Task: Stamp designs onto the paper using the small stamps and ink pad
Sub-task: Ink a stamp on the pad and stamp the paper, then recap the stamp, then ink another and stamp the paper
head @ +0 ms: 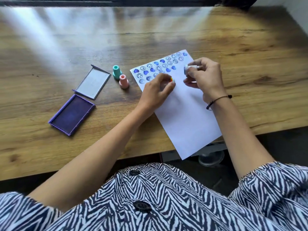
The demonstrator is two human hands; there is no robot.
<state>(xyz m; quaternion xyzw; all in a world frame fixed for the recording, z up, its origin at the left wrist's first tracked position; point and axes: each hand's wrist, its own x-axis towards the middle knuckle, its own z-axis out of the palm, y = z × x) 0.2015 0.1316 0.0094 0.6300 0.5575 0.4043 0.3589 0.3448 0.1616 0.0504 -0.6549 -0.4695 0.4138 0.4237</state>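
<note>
Wooden table [166, 30], right grip [202, 75] closed on white stamp [191, 67], left grip [158, 90] pinching small cap [172, 80]

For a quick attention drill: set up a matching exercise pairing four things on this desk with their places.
Things:
1. teal stamp
2. pink stamp
3. ink pad
4. white stamp

Places:
A. in the right hand
B. nearest the desk's front edge, open
C. standing between the teal stamp and the paper
D. standing beside the grey lid

Pairs: 1-D, 2-C, 3-B, 4-A
</note>
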